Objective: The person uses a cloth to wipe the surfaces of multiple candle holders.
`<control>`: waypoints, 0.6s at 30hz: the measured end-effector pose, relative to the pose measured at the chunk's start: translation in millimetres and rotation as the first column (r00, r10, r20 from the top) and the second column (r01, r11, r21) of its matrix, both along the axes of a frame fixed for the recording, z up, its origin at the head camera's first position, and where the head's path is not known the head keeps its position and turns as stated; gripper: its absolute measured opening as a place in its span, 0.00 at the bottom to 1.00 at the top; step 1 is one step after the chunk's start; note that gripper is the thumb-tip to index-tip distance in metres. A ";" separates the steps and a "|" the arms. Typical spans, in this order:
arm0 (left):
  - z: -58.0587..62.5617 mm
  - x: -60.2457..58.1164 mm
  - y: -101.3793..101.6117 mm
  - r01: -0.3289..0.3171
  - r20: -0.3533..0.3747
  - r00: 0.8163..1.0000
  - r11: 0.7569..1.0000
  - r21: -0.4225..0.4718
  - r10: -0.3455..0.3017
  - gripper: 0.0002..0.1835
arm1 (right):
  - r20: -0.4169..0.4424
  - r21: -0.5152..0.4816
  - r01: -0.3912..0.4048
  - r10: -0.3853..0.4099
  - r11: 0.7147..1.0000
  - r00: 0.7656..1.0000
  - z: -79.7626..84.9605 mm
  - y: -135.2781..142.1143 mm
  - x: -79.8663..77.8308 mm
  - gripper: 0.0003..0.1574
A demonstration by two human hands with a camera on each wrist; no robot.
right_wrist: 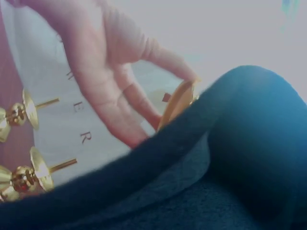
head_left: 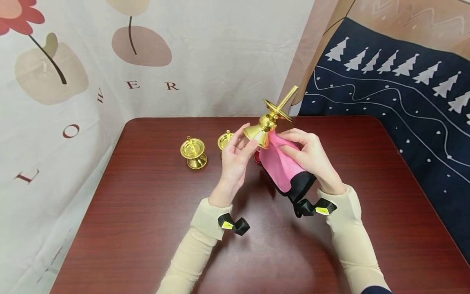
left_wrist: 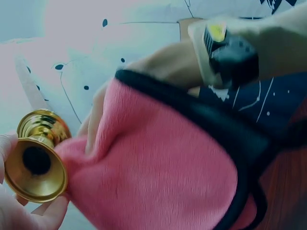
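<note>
My left hand (head_left: 235,163) grips a shiny gold candlestick (head_left: 262,128) by its flared base, above the table. The candlestick tilts, its drip plate and thin stem pointing up to the right. In the left wrist view the hollow underside of the base (left_wrist: 48,179) faces the camera. My right hand (head_left: 312,155) pinches a pink cloth (head_left: 280,163) with a black border and holds it against the candlestick beside the base. In the right wrist view the cloth's dark border (right_wrist: 110,167) covers much of the candlestick.
Another gold candlestick (head_left: 194,153) stands upright on the reddish-brown table (head_left: 147,228), left of my hands. A further one (head_left: 225,141) stands partly hidden behind my left hand. A small red object (head_left: 257,157) peeks out beside the cloth. Printed hangings (head_left: 227,53) border the table's back.
</note>
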State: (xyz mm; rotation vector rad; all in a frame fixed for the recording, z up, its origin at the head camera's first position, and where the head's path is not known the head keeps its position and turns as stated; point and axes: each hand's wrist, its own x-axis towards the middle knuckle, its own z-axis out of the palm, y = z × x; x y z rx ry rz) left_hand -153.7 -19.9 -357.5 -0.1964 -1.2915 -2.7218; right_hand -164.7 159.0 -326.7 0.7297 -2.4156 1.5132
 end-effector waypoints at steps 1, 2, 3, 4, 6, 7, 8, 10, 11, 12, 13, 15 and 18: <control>-0.8 -1.1 0.1 -0.033 -0.013 0.999 0.999 -0.015 0.033 0.27 | 0.007 -0.015 0.017 -0.017 1.000 1.000 1.1 0.0 3.0 0.15; -1.8 -2.3 0.2 -0.065 -0.030 0.997 0.997 -0.030 0.064 0.28 | 0.008 -0.034 0.037 -0.037 0.999 0.999 1.9 -0.6 6.1 0.15; -2.9 -3.6 0.3 -0.096 -0.053 0.994 0.994 -0.045 0.093 0.29 | 0.001 -0.059 0.056 -0.056 0.997 0.998 2.7 -1.9 9.3 0.16; -4.2 -4.8 0.4 -0.124 -0.074 0.990 0.990 -0.061 0.119 0.29 | -0.016 -0.087 0.075 -0.077 0.993 0.997 3.4 -3.8 12.6 0.16; -6.4 -6.1 0.6 -0.179 -0.127 0.978 0.978 -0.102 0.166 0.31 | -0.085 -0.132 0.110 -0.121 0.985 0.989 4.9 -9.3 18.7 0.17; -7.6 -6.4 0.7 -0.208 -0.161 0.969 0.969 -0.135 0.186 0.31 | -0.122 -0.155 0.128 -0.147 0.980 0.982 6.1 -12.8 21.7 0.18; -9.1 -6.7 0.7 -0.244 -0.203 0.957 0.954 -0.174 0.208 0.32 | -0.167 -0.173 0.146 -0.176 0.974 0.970 7.4 -16.3 24.2 0.17; -12.0 -6.6 0.9 -0.323 -0.292 0.924 0.911 -0.257 0.245 0.33 | -0.254 -0.210 0.197 -0.248 0.958 0.935 10.6 -23.4 27.9 0.17; -13.2 -6.2 1.1 -0.367 -0.338 0.904 0.881 -0.299 0.262 0.34 | -0.291 -0.230 0.222 -0.284 0.948 0.914 12.0 -26.6 28.9 0.17; -14.8 -6.1 1.4 -0.412 -0.382 0.881 0.848 -0.333 0.278 0.34 | -0.322 -0.249 0.248 -0.321 0.936 0.891 13.5 -29.8 29.3 0.17; -16.4 -5.9 1.9 -0.455 -0.421 0.858 0.814 -0.361 0.293 0.35 | -0.351 -0.259 0.276 -0.356 0.926 0.866 14.6 -32.7 29.4 0.16; -18.4 -5.5 3.1 -0.532 -0.492 0.810 0.755 -0.384 0.320 0.35 | -0.395 -0.261 0.317 -0.400 0.912 0.827 15.7 -37.9 28.3 0.16; -20.4 -6.0 4.9 -0.635 -0.583 0.729 0.673 -0.380 0.359 0.33 | -0.454 -0.201 0.333 -0.389 0.921 0.802 14.8 -43.5 26.2 0.17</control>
